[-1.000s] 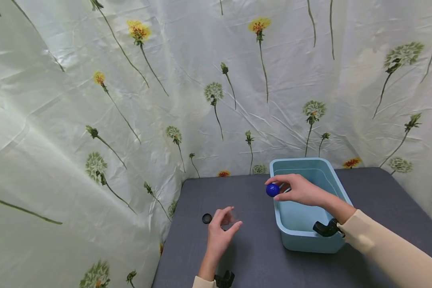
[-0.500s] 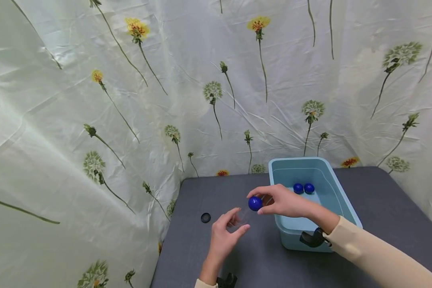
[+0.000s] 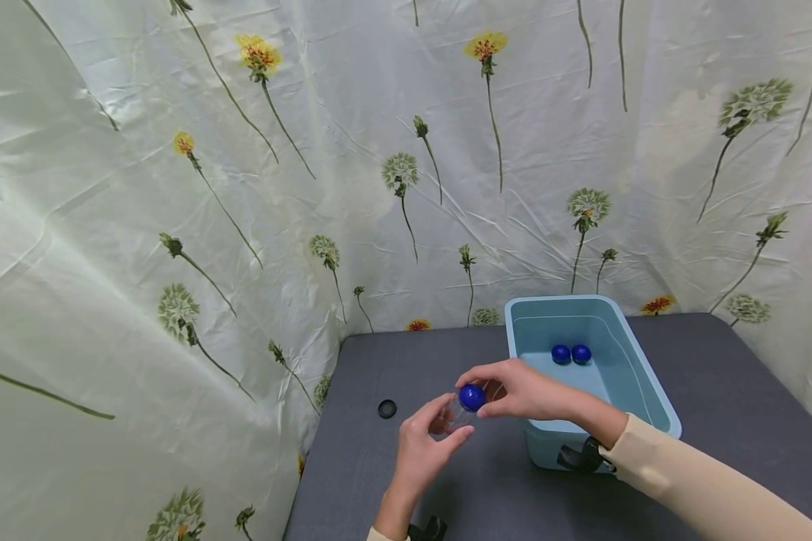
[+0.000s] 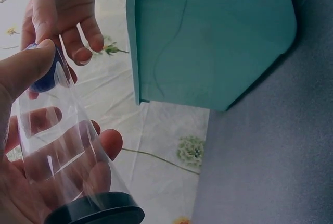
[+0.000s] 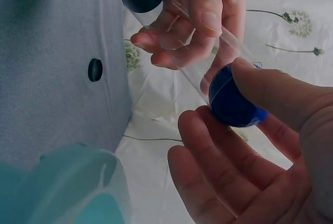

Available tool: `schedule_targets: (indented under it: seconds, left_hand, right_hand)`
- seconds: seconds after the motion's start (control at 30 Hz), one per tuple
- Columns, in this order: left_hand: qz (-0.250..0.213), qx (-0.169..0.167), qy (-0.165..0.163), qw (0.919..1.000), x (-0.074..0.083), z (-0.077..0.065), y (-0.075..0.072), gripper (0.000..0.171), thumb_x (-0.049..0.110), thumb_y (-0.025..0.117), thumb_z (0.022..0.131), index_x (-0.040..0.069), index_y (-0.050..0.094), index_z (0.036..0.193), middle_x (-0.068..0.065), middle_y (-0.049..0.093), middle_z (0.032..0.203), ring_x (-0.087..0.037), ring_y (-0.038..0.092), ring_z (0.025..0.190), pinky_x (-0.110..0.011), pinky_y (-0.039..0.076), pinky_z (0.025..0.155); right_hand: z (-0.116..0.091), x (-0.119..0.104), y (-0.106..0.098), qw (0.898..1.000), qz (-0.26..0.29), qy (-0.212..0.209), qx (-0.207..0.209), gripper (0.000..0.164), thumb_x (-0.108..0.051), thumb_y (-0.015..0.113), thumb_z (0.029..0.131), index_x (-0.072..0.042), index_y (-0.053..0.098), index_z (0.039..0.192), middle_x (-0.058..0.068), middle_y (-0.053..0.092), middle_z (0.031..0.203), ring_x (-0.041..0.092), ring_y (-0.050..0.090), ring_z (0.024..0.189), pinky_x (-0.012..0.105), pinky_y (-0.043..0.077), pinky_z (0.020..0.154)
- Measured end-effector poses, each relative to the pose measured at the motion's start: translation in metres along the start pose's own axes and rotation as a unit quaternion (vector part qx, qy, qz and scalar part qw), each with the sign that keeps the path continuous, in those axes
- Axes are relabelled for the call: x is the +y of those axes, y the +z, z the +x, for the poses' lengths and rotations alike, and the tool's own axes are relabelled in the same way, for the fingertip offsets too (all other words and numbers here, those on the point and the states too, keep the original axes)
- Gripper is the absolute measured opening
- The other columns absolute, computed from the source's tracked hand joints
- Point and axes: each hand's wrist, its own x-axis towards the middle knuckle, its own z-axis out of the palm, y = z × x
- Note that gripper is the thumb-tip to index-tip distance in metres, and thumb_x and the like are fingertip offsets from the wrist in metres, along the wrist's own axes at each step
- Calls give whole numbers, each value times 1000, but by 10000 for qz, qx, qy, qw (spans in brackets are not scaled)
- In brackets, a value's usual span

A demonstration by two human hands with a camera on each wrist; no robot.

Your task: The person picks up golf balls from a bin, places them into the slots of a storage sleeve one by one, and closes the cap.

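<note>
My left hand (image 3: 422, 445) grips a clear plastic tube (image 4: 67, 148), its fingers wrapped round the wall. A black cap (image 4: 96, 211) closes the tube's far end. At the other end, my right hand (image 3: 528, 392) pinches a shiny blue ball (image 5: 234, 99) between thumb and fingers. The ball sits at the tube's mouth, seemingly partly inside the rim. How deep it goes is hard to tell. In the head view the tube is barely visible between the two hands.
A light blue plastic bin (image 3: 562, 300) stands right of the hands, with two blue balls (image 3: 571, 354) on its floor. A loose black cap (image 3: 387, 409) lies on the dark grey table (image 3: 352, 466) to the left. Flower-patterned cloth hangs behind.
My right hand has carried the blue ball left and down, away from above the bin, to the tube's mouth. My left hand has shifted slightly right with the tube.
</note>
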Motion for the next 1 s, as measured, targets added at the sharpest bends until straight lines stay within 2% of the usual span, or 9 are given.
schedule_targets:
  seconds: [0.2,0.37,0.53,0.7,1.0]
  left_hand:
    - [-14,17,60,10000,-1,0,0,50,32,84,84,22,66,129,3,68,97,-7,64,75,-27,56,68]
    - [-64,-5,-11,10000,0,-2,-1,51,42,82,84,24,67,129,5,66,90,-6,64,72,-27,56,66]
    - [-99,8,-99,9999,0,-4,-3,50,38,83,84,25,67,129,7,65,91,-5,65,73,-27,56,66]
    - [-59,22,-104,9999,2,-4,-5,49,38,82,84,24,67,129,7,66,92,-5,64,72,-27,56,66]
    - [-118,-45,-236,9996,-1,-6,-6,48,35,82,86,25,66,130,7,67,94,-5,65,72,-28,56,67]
  right_hand:
    - [-1,0,1,9999,-105,-11,56,42,-20,76,92,-19,64,132,-1,68,114,16,67,95,31,56,81]
    - [-2,0,2,9999,-127,25,88,40,-21,77,92,-23,65,130,-5,67,117,16,66,96,30,56,82]
    - [-1,0,-2,9998,-104,45,174,39,-19,76,92,-27,65,129,-7,66,117,15,67,96,32,56,82]
    - [-3,-1,-16,9989,-252,65,400,39,-19,74,94,-27,64,130,-4,67,114,16,67,97,33,56,82]
    - [-4,13,-55,9908,-741,520,1006,38,-24,75,93,-23,65,130,-3,68,114,19,66,100,34,55,80]
